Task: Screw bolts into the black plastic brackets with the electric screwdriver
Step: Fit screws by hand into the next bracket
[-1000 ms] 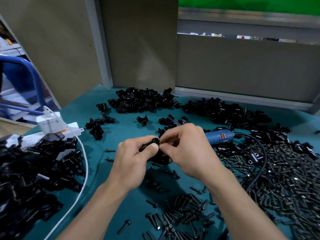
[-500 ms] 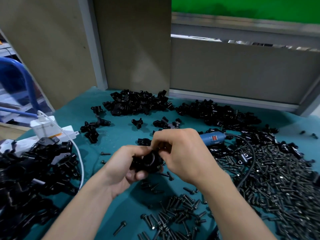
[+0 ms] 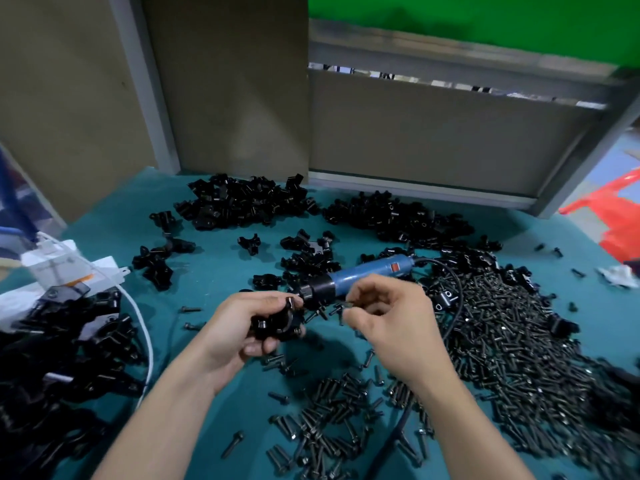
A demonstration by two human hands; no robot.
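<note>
A teal table [image 3: 214,268] carries bracket heaps [image 3: 242,200], loose bolts [image 3: 512,341], a blue screwdriver [image 3: 363,273] and a white cable [image 3: 140,317].

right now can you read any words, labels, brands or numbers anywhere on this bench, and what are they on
No text in this view can be read.
white charger: faint grey print on its face, too blurred to read.
white power strip: an orange mark, no legible letters.
blue electric screwdriver: a red switch, no readable label or brand.
</note>
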